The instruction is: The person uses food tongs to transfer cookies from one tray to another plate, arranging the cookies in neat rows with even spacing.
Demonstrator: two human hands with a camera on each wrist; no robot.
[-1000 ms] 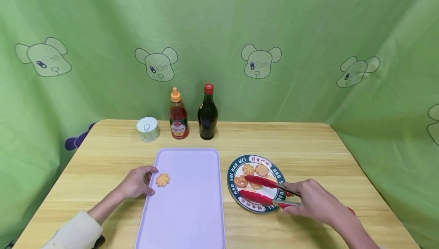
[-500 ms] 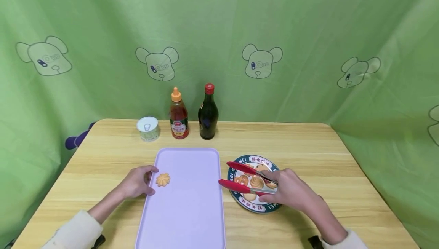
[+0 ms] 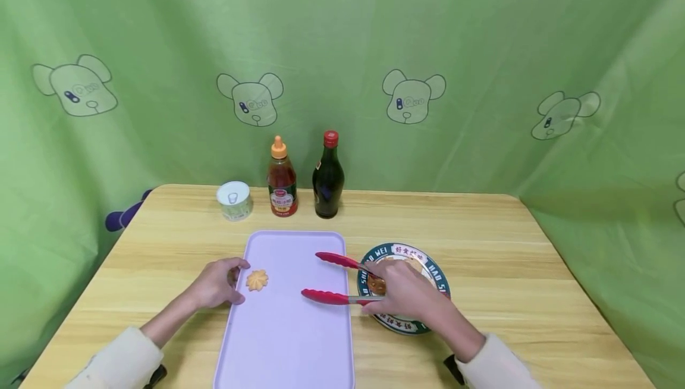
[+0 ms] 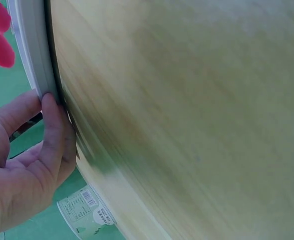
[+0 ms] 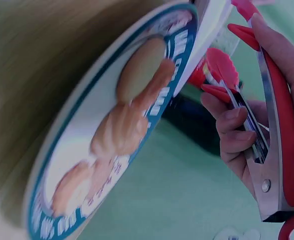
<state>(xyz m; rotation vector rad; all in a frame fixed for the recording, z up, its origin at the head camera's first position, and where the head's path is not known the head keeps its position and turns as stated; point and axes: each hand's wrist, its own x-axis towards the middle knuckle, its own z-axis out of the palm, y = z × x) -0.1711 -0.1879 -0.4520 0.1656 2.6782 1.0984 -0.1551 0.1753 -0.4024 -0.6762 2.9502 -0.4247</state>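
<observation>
My left hand (image 3: pixel 214 284) pinches the left edge of a lilac tray (image 3: pixel 289 341); in the left wrist view its thumb and fingers meet at the rim. A flower-shaped cookie (image 3: pixel 257 280) lies on the tray beside that hand. My right hand (image 3: pixel 404 294) grips red-tipped metal tongs (image 3: pixel 327 297). Their two tips are spread apart over the tray's right half, with nothing between them. Below the right hand is a round plate (image 3: pixel 439 276) with a dark green patterned rim. It bears several cookies (image 5: pixel 116 130), seen in the right wrist view and mostly covered by the hand in the head view.
Behind the tray stand a white-lidded can (image 3: pixel 234 201), a sauce bottle (image 3: pixel 282 190) with an orange cap and a dark bottle (image 3: pixel 328 184) with a red cap. A green curtain (image 3: pixel 342 38) hangs behind the wooden table (image 3: pixel 508 246).
My right hand has carried the spread tongs leftward from over the plate to over the tray. The left hand keeps its hold on the tray edge, and the cookie there stays put.
</observation>
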